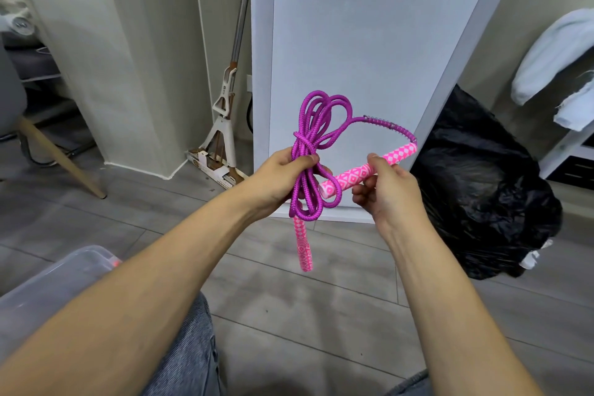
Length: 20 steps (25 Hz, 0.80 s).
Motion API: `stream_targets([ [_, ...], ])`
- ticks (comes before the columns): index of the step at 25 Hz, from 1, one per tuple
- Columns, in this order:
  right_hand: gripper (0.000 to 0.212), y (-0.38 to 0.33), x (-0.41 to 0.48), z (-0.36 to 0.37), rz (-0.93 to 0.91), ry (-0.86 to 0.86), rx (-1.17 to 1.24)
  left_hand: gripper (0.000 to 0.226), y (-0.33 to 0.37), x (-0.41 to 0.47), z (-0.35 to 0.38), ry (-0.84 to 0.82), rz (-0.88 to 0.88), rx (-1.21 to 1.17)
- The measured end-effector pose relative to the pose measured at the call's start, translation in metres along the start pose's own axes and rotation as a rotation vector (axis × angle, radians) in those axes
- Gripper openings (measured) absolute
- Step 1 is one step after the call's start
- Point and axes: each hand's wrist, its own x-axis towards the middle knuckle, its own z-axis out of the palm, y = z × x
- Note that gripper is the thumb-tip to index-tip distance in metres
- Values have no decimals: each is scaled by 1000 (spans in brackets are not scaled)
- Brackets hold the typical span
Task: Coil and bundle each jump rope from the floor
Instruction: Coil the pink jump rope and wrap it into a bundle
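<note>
A person's left hand (pixel 283 177) clasped the middle of a coiled jump rope (pixel 308 125), while the right hand (pixel 385 190) pinched one of its handles (pixel 353 178) between thumb and fingers. The hands were near each other but not touching, both raised above a grey wood-plank floor (pixel 289 299).

Directly beyond the hands stood a smooth, glossy white panel (pixel 369 42). A crinkled black plastic bag (pixel 482 196) bulged just past the right hand, with pale cloth (pixel 553 55) draped over shelving further that way. Beyond the left hand a flat mop (pixel 225 112) with a metal pole leaned in a corner, and a tapered wooden chair leg (pixel 61 157) slanted to the floor further left. A clear plastic bin (pixel 54 280) sat below the left forearm, beside a knee in blue denim (pixel 193 347).

The cord was braided and bright purple, gathered into long loops that fanned out above the left fist and hung in a bunch below it. A short coiled metal spring (pixel 382 122) sheathed the cord where it curved into the held handle, a slim cylinder patterned in pink and white diamonds. One loop crossed that handle's free end. The second handle (pixel 303 247), patterned alike, dangled straight down under the left hand.
</note>
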Motion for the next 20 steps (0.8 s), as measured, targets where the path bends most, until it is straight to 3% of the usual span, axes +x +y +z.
stream_targets([
  [3,21,2,-2,1,44,-33,30,15,-1,1,1,17,0,4],
  [8,15,-3,3,-3,-116,49,-190,14,-1,2,-4,15,-15,13],
  [13,9,-9,12,-18,-159,121,80,11,1,2,-3,73,-101,-132],
  [17,20,-2,14,-24,-397,95,-344,15,6,0,-7,98,-169,-233],
  [20,25,-2,11,-18,-517,90,-392,14,8,-4,-4,38,-203,-226],
])
